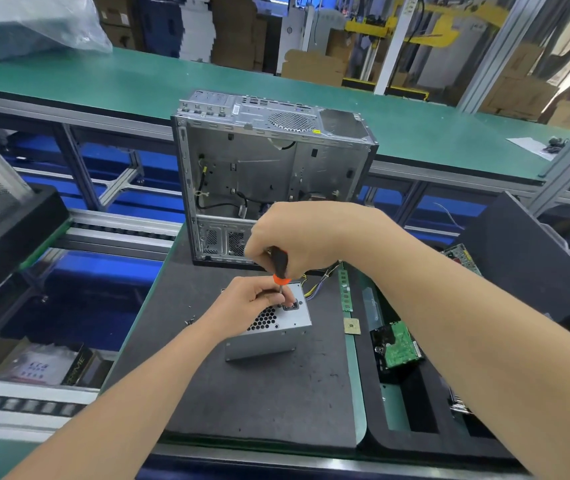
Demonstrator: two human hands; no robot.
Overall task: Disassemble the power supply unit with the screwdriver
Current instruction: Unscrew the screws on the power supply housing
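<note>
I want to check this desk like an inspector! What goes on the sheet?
Surface: dark mat.
Job's things: power supply on the mat; screwdriver upright, tip on its top face.
Clutter: loose screws left of it; memory stick, chip, hard drive to the right.
Hands: right hand grips the screwdriver handle; left hand pinches its shaft.
Cables: yellow wires trail from the power supply's far side.
Surroundings: open computer case behind; cardboard boxes beyond.

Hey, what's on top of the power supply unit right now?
The left hand rests on the power supply unit beside its honeycomb vent, pinching the screwdriver shaft; the right hand grips the handle. Fingers hide the tip and any screw beneath.
</note>
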